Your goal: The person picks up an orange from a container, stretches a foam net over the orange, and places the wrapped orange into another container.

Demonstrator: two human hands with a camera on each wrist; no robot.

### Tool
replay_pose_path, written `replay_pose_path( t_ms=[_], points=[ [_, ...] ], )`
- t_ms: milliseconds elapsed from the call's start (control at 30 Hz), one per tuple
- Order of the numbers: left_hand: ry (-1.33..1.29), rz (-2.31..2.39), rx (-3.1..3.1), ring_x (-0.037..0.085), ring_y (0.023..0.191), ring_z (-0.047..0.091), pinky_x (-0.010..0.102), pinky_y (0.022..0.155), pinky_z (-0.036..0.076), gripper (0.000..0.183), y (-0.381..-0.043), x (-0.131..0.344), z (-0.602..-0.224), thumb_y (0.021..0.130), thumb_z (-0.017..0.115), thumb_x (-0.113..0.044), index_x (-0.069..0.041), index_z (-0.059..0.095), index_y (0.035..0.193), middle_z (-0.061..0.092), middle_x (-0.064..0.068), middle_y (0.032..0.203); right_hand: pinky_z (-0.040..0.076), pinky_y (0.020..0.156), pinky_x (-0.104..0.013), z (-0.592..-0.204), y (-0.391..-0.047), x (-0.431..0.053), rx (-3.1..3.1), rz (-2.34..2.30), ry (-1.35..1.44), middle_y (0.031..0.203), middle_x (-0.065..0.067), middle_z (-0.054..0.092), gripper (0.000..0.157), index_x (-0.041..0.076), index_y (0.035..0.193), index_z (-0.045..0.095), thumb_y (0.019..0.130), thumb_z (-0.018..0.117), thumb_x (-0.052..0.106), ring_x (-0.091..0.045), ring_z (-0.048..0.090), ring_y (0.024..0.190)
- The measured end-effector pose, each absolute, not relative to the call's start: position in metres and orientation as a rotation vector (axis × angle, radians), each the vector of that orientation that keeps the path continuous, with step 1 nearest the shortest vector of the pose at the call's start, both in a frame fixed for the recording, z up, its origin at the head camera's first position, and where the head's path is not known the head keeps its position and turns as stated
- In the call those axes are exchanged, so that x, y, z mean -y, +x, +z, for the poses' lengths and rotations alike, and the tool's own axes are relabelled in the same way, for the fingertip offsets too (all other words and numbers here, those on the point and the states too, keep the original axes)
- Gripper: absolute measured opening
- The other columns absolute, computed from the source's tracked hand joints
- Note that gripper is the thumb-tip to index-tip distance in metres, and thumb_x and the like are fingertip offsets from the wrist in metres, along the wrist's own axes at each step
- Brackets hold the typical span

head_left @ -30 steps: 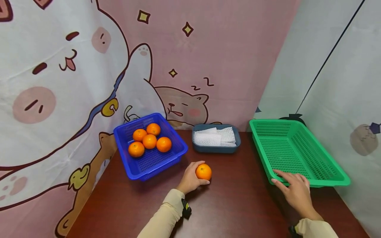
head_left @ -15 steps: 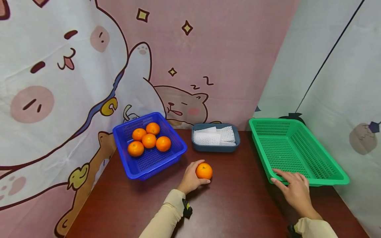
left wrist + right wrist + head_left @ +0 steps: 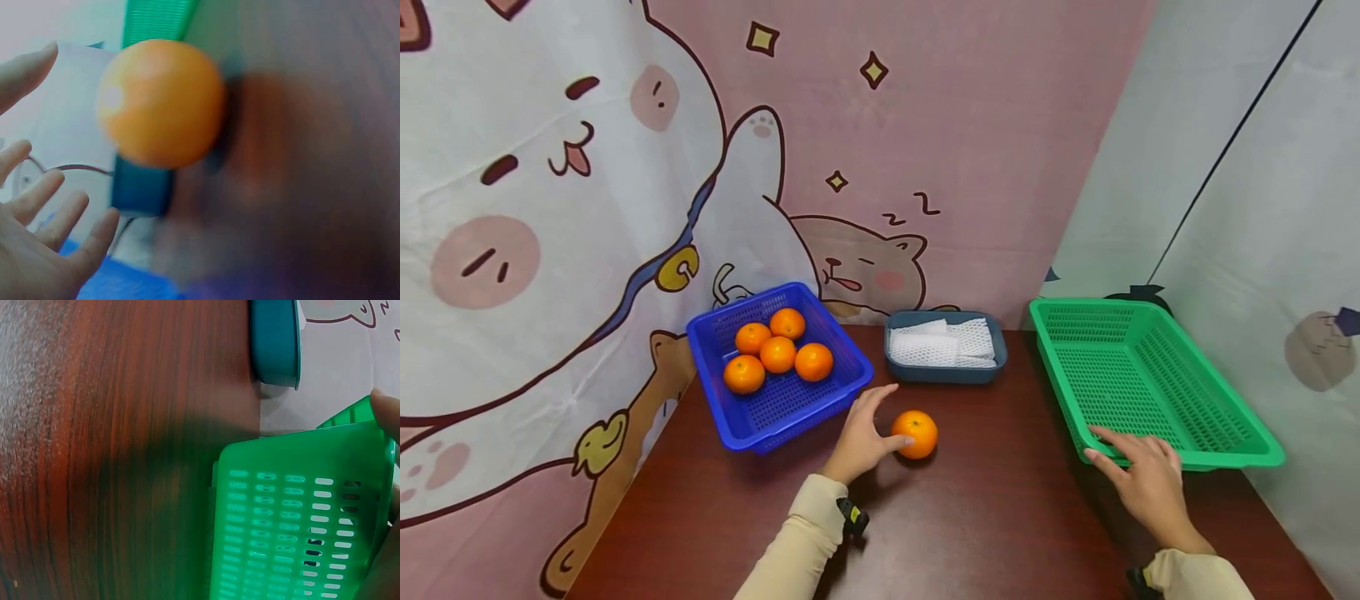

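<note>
An orange [image 3: 914, 434] stands alone on the table in front of the small grey-blue tray [image 3: 943, 375]. My left hand [image 3: 859, 442] is just left of it, fingers spread and thumb overlapping its near side in the head view. The left wrist view shows the same orange [image 3: 162, 103] with a gap between it and the left hand [image 3: 53, 231]. At the right, my right hand [image 3: 1146, 483] holds the near left corner of a green basket [image 3: 1063, 387], thumb and index finger at its rim. In the right wrist view, part of that hand lies over the basket's rim [image 3: 300, 434].
A blue basket [image 3: 790, 429] with several oranges [image 3: 777, 355] stands at the back left. White foam net sleeves [image 3: 940, 343] lie in the grey-blue tray, between the two baskets. A printed cloth wall [image 3: 985, 167] closes off the table's back and right side.
My left hand has let go of the orange, opened its fingers and drawn back a little to the left. The orange stays on the table. My right hand keeps its place at the green basket.
</note>
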State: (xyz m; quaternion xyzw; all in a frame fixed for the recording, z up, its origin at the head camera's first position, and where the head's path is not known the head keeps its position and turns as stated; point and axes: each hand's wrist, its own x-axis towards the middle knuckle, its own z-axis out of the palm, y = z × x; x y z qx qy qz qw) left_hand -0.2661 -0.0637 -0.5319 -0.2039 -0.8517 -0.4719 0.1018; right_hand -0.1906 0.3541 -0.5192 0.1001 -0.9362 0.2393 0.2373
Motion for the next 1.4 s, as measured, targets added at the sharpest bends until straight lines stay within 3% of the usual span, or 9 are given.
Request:
replay_pose_path(
  t_ms=[200, 400, 533, 700, 900, 1033, 1167, 1400],
  points=[
    [-0.696, -1.344, 2.411, 0.029, 0.118, 0.050, 0.048, 0.088, 0.049, 0.072, -0.269, 0.095, -0.496, 0.072, 0.088, -0.022, -0.015, 0.055, 0.136, 0.055, 0.007, 0.131, 0.016, 0.100, -0.067, -0.516, -0.191, -0.355, 2.563, 0.650, 0.276, 0.108, -0.017, 0.067, 0.046, 0.016, 0.129, 0.063, 0.085, 0.075, 0.022, -0.031, 0.049, 0.088],
    [-0.546, -1.101, 2.613, 0.025, 0.123, 0.049, 0.045, 0.101, 0.040, 0.064, -0.275, 0.137, -0.476, 0.073, 0.086, -0.027, -0.016, 0.060, 0.131, 0.057, 0.003, 0.132, 0.016, 0.100, -0.067, -0.517, -0.192, -0.355, 2.562, 0.656, 0.277, 0.108, -0.018, 0.067, 0.047, 0.017, 0.129, 0.063, 0.084, 0.076, 0.020, -0.030, 0.050, 0.085],
    [-0.473, -1.055, 2.767, 0.027, 0.111, 0.058, 0.045, 0.097, 0.043, 0.060, -0.279, 0.163, -0.474, 0.073, 0.086, -0.022, -0.015, 0.062, 0.128, 0.063, 0.009, 0.123, 0.016, 0.100, -0.067, -0.518, -0.193, -0.355, 2.569, 0.654, 0.275, 0.108, -0.018, 0.067, 0.045, 0.016, 0.129, 0.064, 0.085, 0.075, 0.024, -0.028, 0.048, 0.081],
    [-0.584, -1.083, 2.820, 0.028, 0.099, 0.064, 0.045, 0.090, 0.048, 0.047, -0.282, 0.181, -0.479, 0.079, 0.080, -0.009, -0.013, 0.065, 0.124, 0.067, 0.013, 0.114, 0.015, 0.101, -0.067, -0.519, -0.194, -0.355, 2.571, 0.650, 0.275, 0.107, -0.018, 0.067, 0.045, 0.016, 0.129, 0.064, 0.085, 0.075, 0.023, -0.029, 0.048, 0.079],
    [-0.652, -1.077, 2.800, 0.030, 0.100, 0.063, 0.047, 0.090, 0.047, 0.038, -0.281, 0.186, -0.482, 0.083, 0.075, -0.008, -0.011, 0.069, 0.120, 0.067, 0.010, 0.117, 0.016, 0.098, -0.068, -0.514, -0.196, -0.354, 2.605, 0.660, 0.281, 0.108, -0.017, 0.067, 0.045, 0.013, 0.127, 0.064, 0.085, 0.076, 0.022, -0.034, 0.052, 0.086],
    [-0.631, -1.072, 2.812, 0.030, 0.103, 0.062, 0.046, 0.091, 0.046, 0.036, -0.280, 0.186, -0.483, 0.086, 0.074, -0.011, -0.014, 0.069, 0.121, 0.066, 0.006, 0.120, 0.024, 0.087, -0.069, -0.503, -0.199, -0.352, 2.641, 0.639, 0.271, 0.110, -0.019, 0.067, 0.047, 0.010, 0.126, 0.064, 0.084, 0.076, 0.028, -0.041, 0.054, 0.095],
    [-0.620, -1.064, 2.817, 0.028, 0.105, 0.061, 0.045, 0.091, 0.045, 0.036, -0.280, 0.186, -0.483, 0.087, 0.072, -0.011, -0.015, 0.069, 0.122, 0.066, 0.004, 0.120, 0.026, 0.076, -0.068, -0.485, -0.206, -0.345, 2.621, 0.660, 0.290, 0.115, -0.022, 0.064, 0.051, 0.007, 0.128, 0.062, 0.085, 0.076, 0.029, -0.049, 0.047, 0.107],
    [-0.628, -1.011, 2.808, 0.023, 0.110, 0.060, 0.046, 0.095, 0.045, 0.037, -0.273, 0.188, -0.486, 0.087, 0.072, -0.012, -0.016, 0.068, 0.124, 0.065, 0.002, 0.121, 0.026, 0.081, -0.067, -0.451, -0.232, -0.318, 2.567, 0.698, 0.474, 0.123, -0.026, 0.057, 0.053, 0.005, 0.131, 0.059, 0.085, 0.076, 0.025, -0.047, 0.041, 0.112]
  ],
)
